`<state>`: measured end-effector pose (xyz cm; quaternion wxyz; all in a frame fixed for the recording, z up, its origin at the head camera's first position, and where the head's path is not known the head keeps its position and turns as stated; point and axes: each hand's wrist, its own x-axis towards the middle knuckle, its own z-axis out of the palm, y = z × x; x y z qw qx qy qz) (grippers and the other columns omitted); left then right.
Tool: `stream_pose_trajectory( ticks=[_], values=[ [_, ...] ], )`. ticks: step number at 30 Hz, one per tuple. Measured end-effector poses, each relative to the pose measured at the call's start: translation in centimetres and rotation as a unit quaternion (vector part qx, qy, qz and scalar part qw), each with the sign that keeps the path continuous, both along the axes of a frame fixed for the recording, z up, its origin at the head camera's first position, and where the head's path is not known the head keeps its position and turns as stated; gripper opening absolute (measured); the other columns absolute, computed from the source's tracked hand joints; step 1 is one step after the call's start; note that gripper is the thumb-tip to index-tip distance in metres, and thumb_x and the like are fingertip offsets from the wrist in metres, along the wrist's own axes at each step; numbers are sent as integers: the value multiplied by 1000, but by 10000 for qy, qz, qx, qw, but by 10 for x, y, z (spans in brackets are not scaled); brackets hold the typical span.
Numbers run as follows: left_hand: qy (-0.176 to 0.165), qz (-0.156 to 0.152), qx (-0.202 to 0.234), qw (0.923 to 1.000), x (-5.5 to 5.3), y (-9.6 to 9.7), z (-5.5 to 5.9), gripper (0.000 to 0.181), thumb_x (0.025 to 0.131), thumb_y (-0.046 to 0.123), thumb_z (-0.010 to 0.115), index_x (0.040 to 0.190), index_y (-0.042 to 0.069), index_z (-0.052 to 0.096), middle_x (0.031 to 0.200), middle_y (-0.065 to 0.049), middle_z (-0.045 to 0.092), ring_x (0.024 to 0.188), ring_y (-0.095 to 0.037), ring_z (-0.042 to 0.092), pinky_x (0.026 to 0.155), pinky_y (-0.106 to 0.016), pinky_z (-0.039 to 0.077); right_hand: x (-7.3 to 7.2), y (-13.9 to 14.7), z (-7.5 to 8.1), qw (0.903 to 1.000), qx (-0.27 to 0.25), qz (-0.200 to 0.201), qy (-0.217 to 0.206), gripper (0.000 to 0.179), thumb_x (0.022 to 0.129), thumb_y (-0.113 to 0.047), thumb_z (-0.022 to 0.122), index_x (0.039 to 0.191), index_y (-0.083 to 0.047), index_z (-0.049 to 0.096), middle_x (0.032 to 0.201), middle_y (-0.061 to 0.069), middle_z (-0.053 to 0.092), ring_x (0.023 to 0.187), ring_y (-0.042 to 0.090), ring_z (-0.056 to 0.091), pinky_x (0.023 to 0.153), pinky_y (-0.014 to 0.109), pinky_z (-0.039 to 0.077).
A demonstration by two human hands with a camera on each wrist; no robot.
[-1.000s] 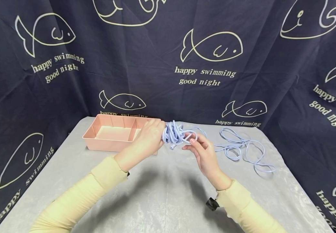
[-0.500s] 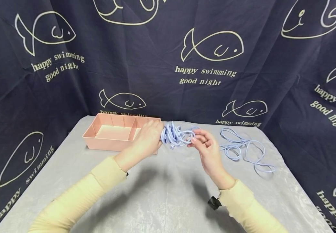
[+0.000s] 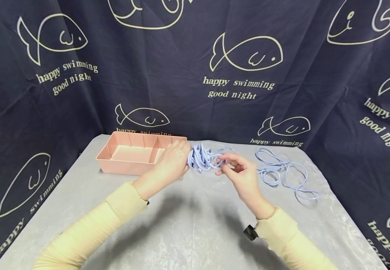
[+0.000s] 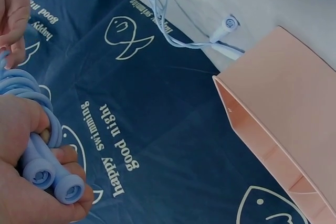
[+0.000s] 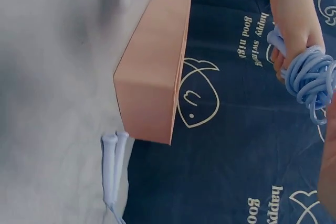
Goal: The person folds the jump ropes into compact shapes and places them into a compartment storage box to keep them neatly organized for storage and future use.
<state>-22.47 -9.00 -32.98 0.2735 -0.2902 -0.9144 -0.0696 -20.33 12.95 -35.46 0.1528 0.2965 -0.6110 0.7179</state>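
My left hand (image 3: 172, 159) grips the two light-blue handles (image 4: 39, 167) of a jump rope (image 3: 199, 158), their round ends showing in the left wrist view. Its cord is wound in a thick bundle just beyond the fist, held up above the table. At the right end of that bundle, the thumb and fingertips of my right hand (image 3: 243, 178) pinch the cord. Only the edge of that hand shows in the right wrist view, beside the wound coils (image 5: 310, 77).
A pink divided box (image 3: 124, 168) stands at the back left, behind my left hand. The cord of a second light-blue jump rope (image 3: 283, 164) lies loosely looped on the grey table (image 3: 195, 232) at right. Its handles (image 5: 109, 166) rest near the box's end.
My right hand has shifted slightly right, and the cord loop at its fingertips has become smaller and less visible. The left hand keeps its hold on the handles, nearly still.
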Motion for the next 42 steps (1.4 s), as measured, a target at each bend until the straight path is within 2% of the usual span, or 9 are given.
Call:
stream_pose_trajectory(
  ticks=[4, 7, 10, 14, 15, 18, 24, 34, 42],
  values=[
    [-67, 38, -38, 10000, 1, -1, 0, 28, 73, 14, 72, 92, 3, 55, 88, -10, 58, 82, -27, 52, 68, -38, 42, -1, 0, -1, 9956, 338, -513, 707, 22, 76, 20, 60, 93, 9, 69, 97, 16, 65, 75, 18, 69, 57, 33, 55],
    [-57, 7, -38, 10000, 2, -2, -1, 26, 75, 15, 71, 91, 4, 55, 87, -9, 58, 81, -27, 52, 67, -38, 42, -3, 1, -2, 9762, 917, -1045, 1664, 20, 76, 18, 63, 91, 7, 70, 93, 18, 65, 67, 20, 68, 56, 28, 55],
    [-1, -27, -3, 10000, 4, -1, -1, 24, 76, 16, 70, 90, 4, 54, 86, -10, 58, 80, -28, 52, 66, -38, 41, -7, 2, -2, 9272, 1834, -1782, 2735, 11, 83, 7, 63, 93, 3, 68, 92, 14, 65, 66, 19, 67, 62, 22, 54],
    [45, 77, -38, 10000, 4, 0, -1, 24, 75, 16, 70, 89, 4, 54, 85, -9, 57, 79, -28, 52, 66, -38, 40, -10, 4, -1, 8380, 2849, -2580, 3872, 16, 95, -12, 51, 93, -1, 62, 100, 15, 60, 81, 23, 63, 70, 25, 53],
    [71, 126, -108, 9998, 3, 0, -1, 25, 75, 17, 71, 89, 4, 54, 84, -10, 57, 79, -28, 52, 67, -38, 40, -10, 4, 0, 8217, 2969, -2654, 4078, 18, 96, -13, 49, 93, -1, 61, 101, 16, 59, 85, 26, 62, 73, 29, 53],
    [143, 326, -360, 9987, 0, -1, -6, 28, 73, 18, 73, 88, 3, 55, 83, -10, 56, 79, -28, 52, 68, -38, 40, -10, 6, 4, 7949, 3065, -2641, 4522, 17, 96, -10, 48, 90, 0, 59, 100, 17, 59, 88, 30, 59, 75, 35, 50],
    [445, 689, -694, 9942, -6, -7, -20, 27, 72, 16, 74, 86, 2, 55, 79, -10, 55, 78, -27, 50, 66, -36, 40, -5, 12, 16, 7835, 3177, -2611, 4658, 17, 95, -6, 47, 92, 3, 61, 94, 14, 63, 85, 29, 61, 79, 36, 48],
    [949, 640, -584, 9917, -4, -16, -27, 21, 75, 9, 69, 82, 4, 50, 77, -9, 49, 75, -26, 46, 61, -34, 35, -5, 34, 29, 7903, 3321, -2913, 4246, 17, 94, -6, 47, 93, 2, 62, 92, 12, 63, 83, 26, 62, 77, 33, 50],
    [1212, 339, -641, 9900, -3, -22, -26, 28, 71, 17, 74, 82, 6, 52, 74, -7, 54, 69, -25, 51, 59, -35, 34, -10, 46, 28, 8009, 3370, -2967, 3962, 17, 82, 10, 55, 94, 2, 62, 94, 12, 63, 85, 25, 62, 78, 32, 48]
  ],
)
